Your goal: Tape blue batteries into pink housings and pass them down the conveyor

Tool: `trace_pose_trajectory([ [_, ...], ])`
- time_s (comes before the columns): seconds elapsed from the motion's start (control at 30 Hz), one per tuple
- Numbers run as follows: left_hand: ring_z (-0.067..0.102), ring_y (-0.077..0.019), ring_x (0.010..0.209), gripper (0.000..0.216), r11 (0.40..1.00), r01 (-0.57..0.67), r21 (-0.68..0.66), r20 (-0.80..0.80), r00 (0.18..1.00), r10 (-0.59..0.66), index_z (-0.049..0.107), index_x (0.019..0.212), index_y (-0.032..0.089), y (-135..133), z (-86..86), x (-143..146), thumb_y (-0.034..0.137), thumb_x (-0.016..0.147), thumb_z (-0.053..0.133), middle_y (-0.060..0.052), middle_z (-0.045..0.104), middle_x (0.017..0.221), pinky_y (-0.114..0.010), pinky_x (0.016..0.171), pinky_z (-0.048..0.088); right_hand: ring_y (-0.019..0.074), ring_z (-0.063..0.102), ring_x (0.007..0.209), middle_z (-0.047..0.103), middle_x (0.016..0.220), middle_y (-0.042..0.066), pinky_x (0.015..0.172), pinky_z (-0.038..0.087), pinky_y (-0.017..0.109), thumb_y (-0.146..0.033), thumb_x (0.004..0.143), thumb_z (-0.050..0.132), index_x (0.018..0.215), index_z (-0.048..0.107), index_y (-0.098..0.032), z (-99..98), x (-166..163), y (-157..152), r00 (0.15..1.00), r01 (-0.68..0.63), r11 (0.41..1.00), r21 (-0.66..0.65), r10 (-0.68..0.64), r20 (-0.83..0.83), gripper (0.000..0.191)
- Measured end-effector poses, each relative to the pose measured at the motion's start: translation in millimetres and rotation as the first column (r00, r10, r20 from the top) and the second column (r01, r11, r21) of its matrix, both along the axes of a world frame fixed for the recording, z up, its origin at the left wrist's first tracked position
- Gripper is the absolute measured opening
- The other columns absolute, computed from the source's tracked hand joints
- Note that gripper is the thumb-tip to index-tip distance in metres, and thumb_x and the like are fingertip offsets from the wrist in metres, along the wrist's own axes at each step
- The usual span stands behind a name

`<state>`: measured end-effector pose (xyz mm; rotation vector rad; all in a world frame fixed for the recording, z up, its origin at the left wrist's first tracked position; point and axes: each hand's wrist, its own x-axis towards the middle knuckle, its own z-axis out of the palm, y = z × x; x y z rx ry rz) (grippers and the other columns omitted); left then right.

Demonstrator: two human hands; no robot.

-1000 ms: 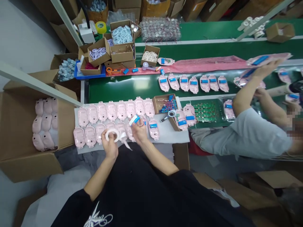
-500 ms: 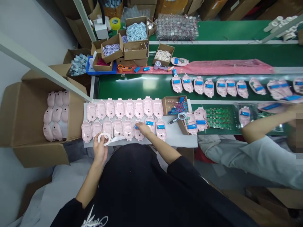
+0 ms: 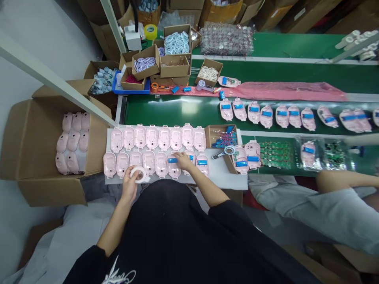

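Observation:
Two rows of pink plastic shells (image 3: 154, 138) lie on a white sheet (image 3: 225, 175) in front of me. My left hand (image 3: 132, 183) grips a white tape roll (image 3: 138, 173) at the sheet's near edge. My right hand (image 3: 184, 161) rests on a shell in the near row, fingers pressed on a blue battery (image 3: 172, 160) lying in it. Two shells to its right also carry blue batteries, one of them (image 3: 202, 162) in plain sight.
A large carton of pink shells (image 3: 72, 142) stands at the left. A small box of blue batteries (image 3: 225, 135) sits right of the rows. Finished shells line the green conveyor (image 3: 177, 108). A co-worker's arm and sleeve (image 3: 334, 197) are at the right.
My right hand carried a blue battery down from mid-air into a near-row shell. My left hand lowered the tape roll to the sheet's edge. The co-worker's arms withdrew to the right.

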<state>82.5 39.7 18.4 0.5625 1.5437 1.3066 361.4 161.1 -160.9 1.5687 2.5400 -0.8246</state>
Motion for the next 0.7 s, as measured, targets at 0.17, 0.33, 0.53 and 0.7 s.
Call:
trace_pose_trajectory([
  [0.17, 0.061, -0.0157, 0.072, 0.043, 0.958, 0.261, -0.121, -0.095, 0.957, -0.273, 0.065, 0.098, 0.019, 27.4, -37.0, 29.4, 0.043, 0.065, 0.078, 0.000, 0.065, 0.082, -0.029, 0.072, 0.051, 0.0278, 0.057, 0.124, 0.066, 0.133, 0.015, 0.106, 0.043, 0.037, -0.004, 0.092, 0.047, 0.142, 0.062, -0.019, -8.0, 32.2, 6.7, 0.998, -0.039, 0.995, -0.093, 0.044, 0.054, 0.054],
  [0.33, 0.065, -0.0195, 0.080, 0.042, 0.872, 0.441, -0.212, -0.236, 0.843, -0.483, 0.066, 0.104, 0.019, 52.7, -67.3, 66.1, 0.046, 0.072, 0.068, -0.003, 0.069, 0.089, -0.031, 0.076, 0.053, 0.0255, 0.059, 0.122, 0.063, 0.132, 0.014, 0.100, 0.045, 0.032, -0.014, 0.101, 0.046, 0.151, 0.051, -0.022, -15.2, 41.2, 3.8, 0.999, -0.016, 0.997, -0.079, 0.020, 0.046, 0.051],
  [0.53, 0.068, -0.0295, 0.108, 0.052, 0.654, 0.584, -0.480, -0.482, 0.448, -0.753, 0.066, 0.126, 0.022, 71.9, -93.2, 104.6, 0.040, 0.078, 0.072, -0.009, 0.074, 0.116, -0.038, 0.094, 0.051, 0.0244, 0.057, 0.119, 0.059, 0.134, 0.015, 0.101, 0.045, 0.032, -0.007, 0.099, 0.043, 0.137, 0.059, -0.017, -20.0, 34.3, 6.1, 0.998, -0.028, 0.999, -0.037, 0.030, 0.064, 0.043],
  [0.7, 0.066, -0.0379, 0.120, 0.060, 0.446, 0.487, -0.751, -0.493, 0.036, -0.869, 0.062, 0.136, 0.023, 97.7, -122.4, 139.5, 0.039, 0.079, 0.078, -0.017, 0.073, 0.124, -0.047, 0.098, 0.048, 0.0238, 0.055, 0.121, 0.058, 0.136, 0.016, 0.106, 0.044, 0.034, -0.005, 0.099, 0.043, 0.126, 0.063, -0.013, -21.5, 40.2, 11.7, 0.996, -0.089, 0.995, -0.044, 0.090, 0.016, 0.035],
])
